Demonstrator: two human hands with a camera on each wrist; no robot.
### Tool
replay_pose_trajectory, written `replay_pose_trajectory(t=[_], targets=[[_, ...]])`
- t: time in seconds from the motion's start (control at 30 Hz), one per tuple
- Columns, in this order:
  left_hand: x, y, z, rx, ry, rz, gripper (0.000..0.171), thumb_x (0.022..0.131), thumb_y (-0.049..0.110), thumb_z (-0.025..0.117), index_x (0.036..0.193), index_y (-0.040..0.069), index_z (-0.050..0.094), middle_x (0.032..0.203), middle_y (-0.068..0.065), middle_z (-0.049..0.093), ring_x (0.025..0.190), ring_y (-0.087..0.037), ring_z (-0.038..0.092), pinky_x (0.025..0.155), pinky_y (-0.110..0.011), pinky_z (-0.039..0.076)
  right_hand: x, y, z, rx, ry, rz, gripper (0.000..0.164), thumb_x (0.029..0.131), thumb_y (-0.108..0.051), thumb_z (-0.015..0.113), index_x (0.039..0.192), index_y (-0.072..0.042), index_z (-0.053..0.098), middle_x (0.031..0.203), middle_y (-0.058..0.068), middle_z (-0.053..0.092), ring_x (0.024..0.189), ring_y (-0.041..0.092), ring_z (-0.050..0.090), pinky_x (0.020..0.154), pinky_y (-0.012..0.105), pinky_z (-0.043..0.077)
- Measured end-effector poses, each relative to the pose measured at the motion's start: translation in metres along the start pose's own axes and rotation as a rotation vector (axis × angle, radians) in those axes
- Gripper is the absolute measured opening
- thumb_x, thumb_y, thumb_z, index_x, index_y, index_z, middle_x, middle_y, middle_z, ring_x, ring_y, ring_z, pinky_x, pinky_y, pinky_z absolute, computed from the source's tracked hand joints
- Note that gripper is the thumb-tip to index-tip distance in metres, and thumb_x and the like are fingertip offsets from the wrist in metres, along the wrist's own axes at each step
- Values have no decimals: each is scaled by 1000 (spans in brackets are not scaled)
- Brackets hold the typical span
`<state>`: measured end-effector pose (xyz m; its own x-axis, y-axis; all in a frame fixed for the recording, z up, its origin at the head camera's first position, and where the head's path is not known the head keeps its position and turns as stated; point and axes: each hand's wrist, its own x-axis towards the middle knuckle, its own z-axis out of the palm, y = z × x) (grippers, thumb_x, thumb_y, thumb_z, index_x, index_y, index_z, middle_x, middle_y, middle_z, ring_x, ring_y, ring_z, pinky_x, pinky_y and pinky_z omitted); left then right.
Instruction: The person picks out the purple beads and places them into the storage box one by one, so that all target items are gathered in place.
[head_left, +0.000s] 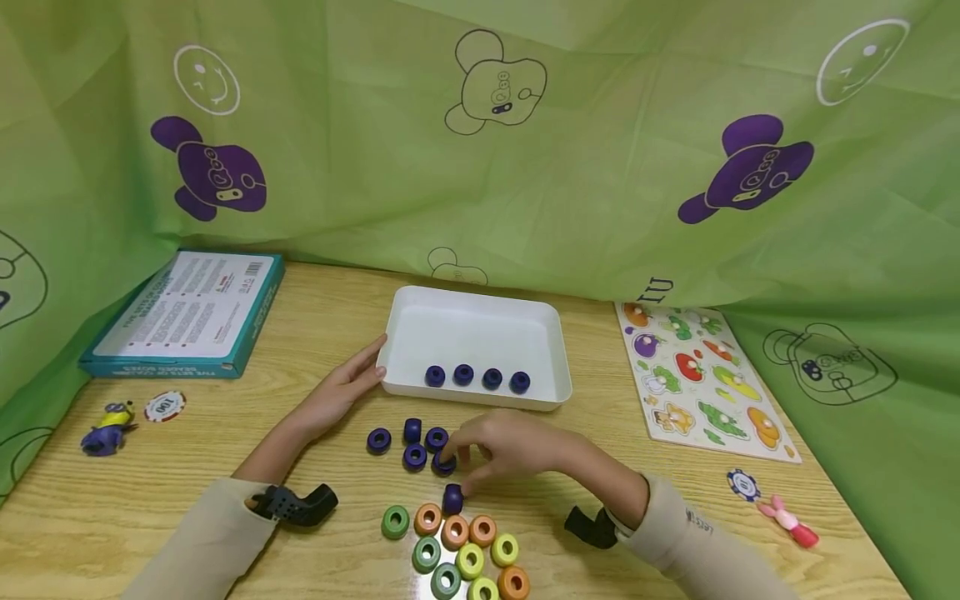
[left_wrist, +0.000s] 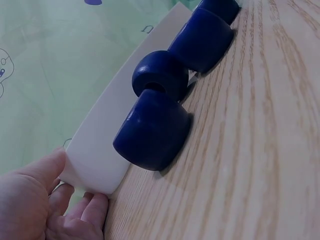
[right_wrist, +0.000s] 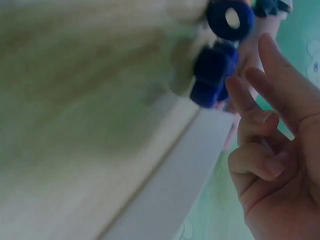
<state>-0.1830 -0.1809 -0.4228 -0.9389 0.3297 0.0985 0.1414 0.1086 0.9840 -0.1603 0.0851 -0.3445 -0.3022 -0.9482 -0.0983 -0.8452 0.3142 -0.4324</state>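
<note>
My left hand (head_left: 347,386) holds the left side of the white tray (head_left: 480,398), thumb at the rim and the other fingers curled against the outer wall. Four in a row would be several dark blue beads (head_left: 463,374) inside the tray along its near wall. My right hand (head_left: 510,446) hovers over a loose group of blue beads (head_left: 415,456) in front of the tray. Its forefinger reaches a blue bead (head_left: 444,463) at the group's right, and its thumb is right beside another blue bead (head_left: 452,499) lying on its side. Thumb and forefinger are spread apart, with nothing between them.
Green beads (head_left: 395,522), orange beads (head_left: 455,532) and yellow beads (head_left: 470,561) lie at the near edge. A teal box (head_left: 187,312), a poker chip (head_left: 165,406) and a small figure (head_left: 109,429) are left; a vegetable puzzle board (head_left: 701,379), blue chip (head_left: 743,484) and pink toy (head_left: 787,521) are right.
</note>
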Motion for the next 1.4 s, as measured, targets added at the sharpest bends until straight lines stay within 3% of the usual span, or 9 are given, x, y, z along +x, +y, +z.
replay_pose_trajectory(t=[0.3,0.43,0.53,0.67,0.8,0.97,1.07,1.27,1.4], targets=[[-2,-1,-2,20,10,-4,55,89,32,41,136,24,15,138,-3,16,123,-17,18,97,-39,16,-1,-8,19,-33,-6,-65,35,76,-40,58,102,-17,59,93,-12,56,77,-5,48,67,8,36],[-2,-2,-2,12,10,-3,55,88,32,41,136,23,15,138,-4,15,123,-17,18,97,-39,16,-4,-6,16,-7,16,-22,31,76,-37,60,100,-17,59,89,-13,55,71,-4,48,64,9,37],[-2,-2,-3,11,8,2,55,89,31,41,136,23,14,138,-4,15,123,-18,18,97,-40,16,-10,0,5,35,65,45,30,75,-33,62,99,-17,58,86,-14,54,58,-2,45,54,12,38],[-2,-1,-3,17,18,-4,54,89,31,41,135,24,16,138,-2,16,123,-16,18,98,-38,16,-21,22,-15,74,217,130,27,73,-26,64,98,-18,56,83,-13,53,50,1,41,45,17,37],[-1,0,-2,17,22,-12,55,88,32,42,135,24,16,138,-2,16,123,-16,18,98,-38,16,-35,61,-31,78,384,224,30,74,-26,64,100,-15,56,80,-9,54,51,6,42,45,21,36],[-1,-1,-1,18,7,-8,55,89,31,41,136,22,15,138,-3,15,123,-19,17,98,-39,15,-46,104,-37,26,487,378,34,73,-23,65,103,-10,58,83,-3,57,53,10,43,46,24,36],[-1,-1,0,13,-1,-2,54,89,30,41,136,22,15,138,-3,15,124,-20,17,97,-40,15,-45,117,-36,-44,467,446,30,72,-21,67,99,-10,61,84,-1,59,57,11,46,50,26,38],[0,0,1,6,1,7,54,89,30,41,136,22,16,138,-5,15,123,-20,18,97,-40,16,-37,127,-32,-214,346,515,29,69,-19,69,95,-9,62,85,1,62,76,16,54,67,32,43],[0,1,0,1,-3,8,53,89,29,41,136,23,15,138,-5,15,123,-19,18,97,-39,16,-33,125,-34,-231,308,561,33,69,-20,70,98,-9,60,87,2,61,76,17,50,65,31,42]])
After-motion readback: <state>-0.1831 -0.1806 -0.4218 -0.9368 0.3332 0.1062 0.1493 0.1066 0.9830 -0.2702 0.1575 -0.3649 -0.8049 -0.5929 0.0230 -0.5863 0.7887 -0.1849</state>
